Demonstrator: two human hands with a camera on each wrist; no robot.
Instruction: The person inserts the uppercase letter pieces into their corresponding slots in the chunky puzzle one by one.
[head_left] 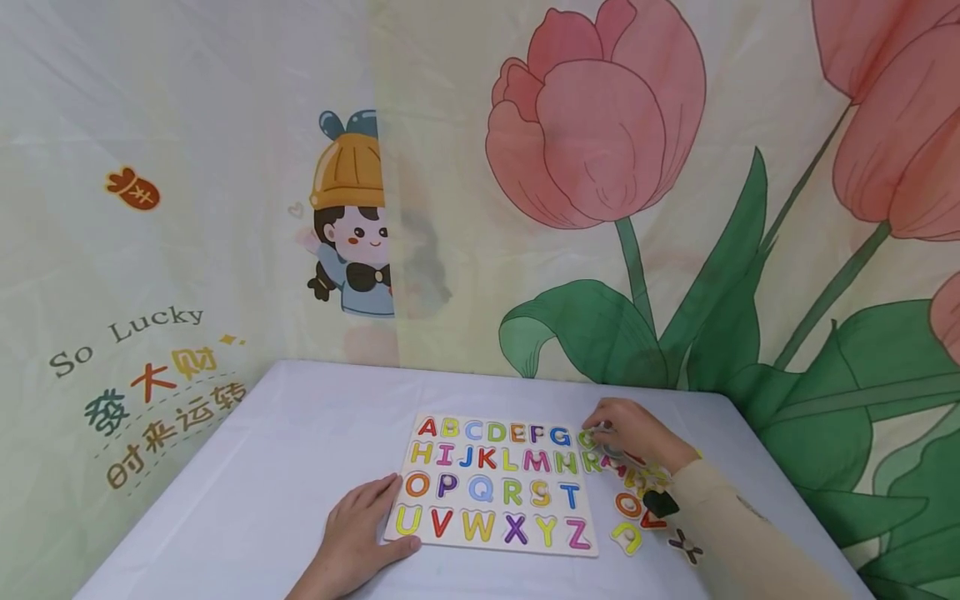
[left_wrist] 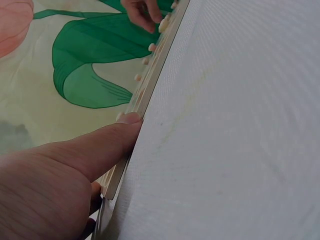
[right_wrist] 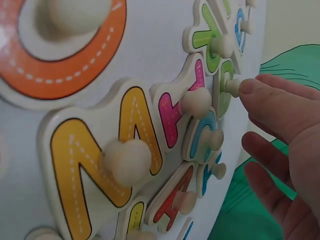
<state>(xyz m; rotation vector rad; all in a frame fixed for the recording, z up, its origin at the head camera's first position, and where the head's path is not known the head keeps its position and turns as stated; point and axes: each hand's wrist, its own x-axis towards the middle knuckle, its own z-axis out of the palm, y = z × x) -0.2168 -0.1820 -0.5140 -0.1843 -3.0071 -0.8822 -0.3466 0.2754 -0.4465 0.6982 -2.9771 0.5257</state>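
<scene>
A wooden alphabet board [head_left: 510, 548] lies on the white table, with coloured letters in rows. My left hand [head_left: 356, 529] rests at its near left corner, the thumb [left_wrist: 107, 142] along the near edge and the other fingers beside the left edge. To the right of the board, my right hand [head_left: 639, 429] pinches the knob of a green letter piece [right_wrist: 225, 92] between thumb and fingertips. Which letter it is, I cannot tell. Close around it lie other knobbed pieces, among them a pink Y [right_wrist: 167, 120] and an orange-yellow M [right_wrist: 75, 170].
Loose pieces spread under and beside the right forearm: an orange O [head_left: 620, 503], a brown X [head_left: 686, 547], a yellow-green curved piece [head_left: 633, 536] and a dark piece [head_left: 660, 503]. A printed cloth [head_left: 450, 342] with tulips hangs behind the table [head_left: 300, 433].
</scene>
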